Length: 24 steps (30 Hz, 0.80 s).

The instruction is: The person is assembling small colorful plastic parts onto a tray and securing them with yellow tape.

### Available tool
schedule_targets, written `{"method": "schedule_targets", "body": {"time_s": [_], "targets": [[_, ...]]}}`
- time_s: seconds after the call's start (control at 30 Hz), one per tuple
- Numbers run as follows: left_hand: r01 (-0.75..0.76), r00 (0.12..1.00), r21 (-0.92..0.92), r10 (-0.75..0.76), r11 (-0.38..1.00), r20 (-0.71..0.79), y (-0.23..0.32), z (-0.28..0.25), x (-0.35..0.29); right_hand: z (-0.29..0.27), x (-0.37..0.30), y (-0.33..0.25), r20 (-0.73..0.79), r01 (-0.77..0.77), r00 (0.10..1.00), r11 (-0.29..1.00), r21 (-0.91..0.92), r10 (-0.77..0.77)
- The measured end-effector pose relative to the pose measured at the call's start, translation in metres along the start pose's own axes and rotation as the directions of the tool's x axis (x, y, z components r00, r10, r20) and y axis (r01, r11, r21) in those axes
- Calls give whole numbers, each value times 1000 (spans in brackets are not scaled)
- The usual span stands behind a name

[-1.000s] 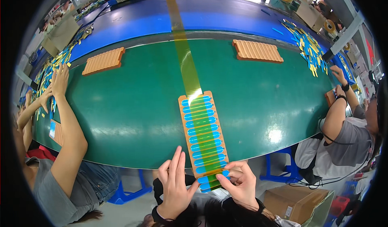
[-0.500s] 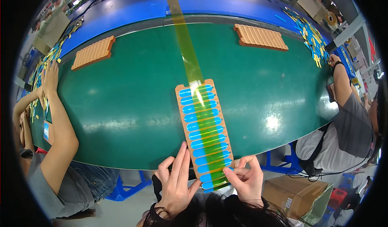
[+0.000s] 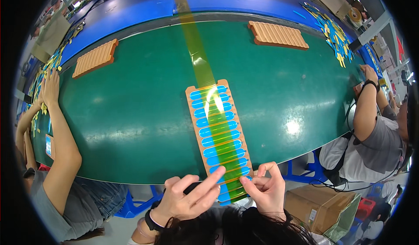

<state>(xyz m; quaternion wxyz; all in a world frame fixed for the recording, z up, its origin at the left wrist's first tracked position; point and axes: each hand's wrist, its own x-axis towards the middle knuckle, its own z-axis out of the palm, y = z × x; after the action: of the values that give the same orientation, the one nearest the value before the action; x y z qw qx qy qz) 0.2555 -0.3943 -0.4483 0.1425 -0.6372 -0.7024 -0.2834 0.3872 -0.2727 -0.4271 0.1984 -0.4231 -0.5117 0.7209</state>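
Observation:
In front of me a long orange-brown grooved tray (image 3: 196, 140) lies with its near end at the green table's front edge. Its grooves hold a row of shiny blue round-ended pieces (image 3: 208, 142). A translucent yellow tape (image 3: 200, 66) stretches from the far side and covers the middle of the row. My left hand (image 3: 192, 197) reaches over the tray's near left side, fingers extended, with one fingertip on the tape and blue pieces. At the near right edge my right hand (image 3: 268, 190) pinches the tray's side, its thumb beside the tape.
Two more grooved trays (image 3: 96, 58) (image 3: 279, 34) rest at the far left and far right. A blue surface (image 3: 131, 16) runs behind the green table (image 3: 131, 109). Blue and yellow strips (image 3: 336, 37) pile up on both sides. Co-workers' arms (image 3: 64, 127) (image 3: 366, 101) flank the table.
My left hand has moved from the tray's left side onto the tape and blue pieces. My right hand stays at the near right edge. The co-worker's arm on the right has shifted.

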Motion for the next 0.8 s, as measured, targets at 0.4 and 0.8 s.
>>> {"method": "schedule_targets", "body": {"time_s": [0.4,0.8], "targets": [[-182,960,-112,201,977,193,-14,-3,5,-7,1,-1,48,27,999,978,-209,-17],[-196,942,-119,221,973,252,-15,-12,7,5,15,-56,430,465,876,612,-639,-217]]}}
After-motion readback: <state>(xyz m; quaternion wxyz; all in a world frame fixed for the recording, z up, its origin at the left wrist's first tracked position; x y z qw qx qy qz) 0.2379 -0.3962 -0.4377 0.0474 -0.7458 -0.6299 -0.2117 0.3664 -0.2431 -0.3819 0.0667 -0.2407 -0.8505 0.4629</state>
